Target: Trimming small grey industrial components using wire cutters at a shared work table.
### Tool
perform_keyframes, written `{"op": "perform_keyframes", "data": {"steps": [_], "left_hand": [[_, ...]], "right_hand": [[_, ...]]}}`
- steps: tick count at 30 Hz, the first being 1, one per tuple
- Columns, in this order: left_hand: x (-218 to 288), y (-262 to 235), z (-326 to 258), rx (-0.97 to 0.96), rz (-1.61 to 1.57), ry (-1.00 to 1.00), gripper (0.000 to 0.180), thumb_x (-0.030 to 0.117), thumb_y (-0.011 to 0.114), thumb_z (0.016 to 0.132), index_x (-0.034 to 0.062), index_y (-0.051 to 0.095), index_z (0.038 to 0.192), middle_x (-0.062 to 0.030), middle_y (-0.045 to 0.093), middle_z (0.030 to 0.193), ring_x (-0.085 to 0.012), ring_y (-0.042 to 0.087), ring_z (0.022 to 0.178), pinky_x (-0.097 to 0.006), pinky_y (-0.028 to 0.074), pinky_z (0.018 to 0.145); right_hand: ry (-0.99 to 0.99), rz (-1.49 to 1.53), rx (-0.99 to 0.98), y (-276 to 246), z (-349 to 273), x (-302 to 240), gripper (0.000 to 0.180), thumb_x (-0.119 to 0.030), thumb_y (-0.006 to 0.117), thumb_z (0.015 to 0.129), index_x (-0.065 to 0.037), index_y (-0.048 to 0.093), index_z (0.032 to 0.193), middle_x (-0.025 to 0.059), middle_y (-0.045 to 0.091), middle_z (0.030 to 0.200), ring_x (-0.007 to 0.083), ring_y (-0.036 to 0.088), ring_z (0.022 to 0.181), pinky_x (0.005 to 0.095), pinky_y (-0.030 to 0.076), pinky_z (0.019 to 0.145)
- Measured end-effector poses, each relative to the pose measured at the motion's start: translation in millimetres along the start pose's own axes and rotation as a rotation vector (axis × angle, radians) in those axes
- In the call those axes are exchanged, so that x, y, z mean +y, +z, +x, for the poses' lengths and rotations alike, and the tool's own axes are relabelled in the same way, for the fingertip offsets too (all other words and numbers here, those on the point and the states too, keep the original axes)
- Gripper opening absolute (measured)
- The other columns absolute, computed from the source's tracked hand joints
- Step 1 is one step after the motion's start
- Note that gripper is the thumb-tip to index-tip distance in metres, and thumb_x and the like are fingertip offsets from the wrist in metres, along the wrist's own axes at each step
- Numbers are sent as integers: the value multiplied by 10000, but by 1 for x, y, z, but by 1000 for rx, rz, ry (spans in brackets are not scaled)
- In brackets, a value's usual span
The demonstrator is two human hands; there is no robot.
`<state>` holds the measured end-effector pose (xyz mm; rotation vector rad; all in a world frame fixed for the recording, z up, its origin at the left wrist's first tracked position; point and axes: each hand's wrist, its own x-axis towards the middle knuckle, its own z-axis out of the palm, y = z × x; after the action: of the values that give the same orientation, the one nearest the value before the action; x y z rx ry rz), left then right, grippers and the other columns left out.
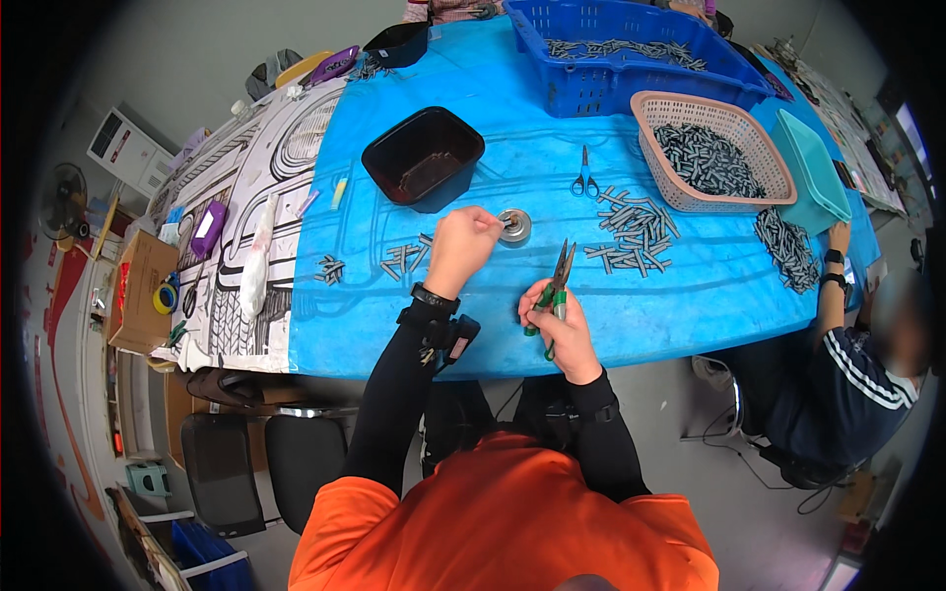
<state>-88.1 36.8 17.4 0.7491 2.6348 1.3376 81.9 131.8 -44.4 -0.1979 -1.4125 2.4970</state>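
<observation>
Middle of the frame: green-handled long-nose pliers out, clutter on most sides

So, just right of centre, the right hand has its fingers wrapped around the pliers' handles, nose pointing up. Left hand is a bit left of that, fingertips bunched narrow right by a small round metal dish. Can't tell if anything's pinched in there, or if the fingers actually touch the rim.

Loose grey cylindrical pieces lie right of centre, with more left of centre, some partly blocked by the left wrist. A black plastic bin sits just above the left hand, so not loads of elbow room there. Blue-handled scissors lie upper centre, between bin and pink basket, which is heaped with pieces.

Behind that basket, a blue crate takes up the top of the frame. Over at the right, a teal tub leans by the basket, with a co-worker's hand at its near corner and a dark heap of pieces beside it.
</observation>
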Motion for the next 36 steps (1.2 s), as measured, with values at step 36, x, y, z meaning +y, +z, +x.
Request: {"op": "perform_keyframes", "data": {"steps": [36], "left_hand": [[-4, -29, -65, -351, -792, -171, 38, 97, 609, 859, 69, 602, 882, -76, 709, 907, -64, 604, 763, -189, 380, 593]], "right_hand": [[203, -248, -259, 20, 3, -26, 656, 39, 533, 691, -30, 427, 1335, -17, 457, 839, 90, 469, 761, 209, 396, 715]]}}
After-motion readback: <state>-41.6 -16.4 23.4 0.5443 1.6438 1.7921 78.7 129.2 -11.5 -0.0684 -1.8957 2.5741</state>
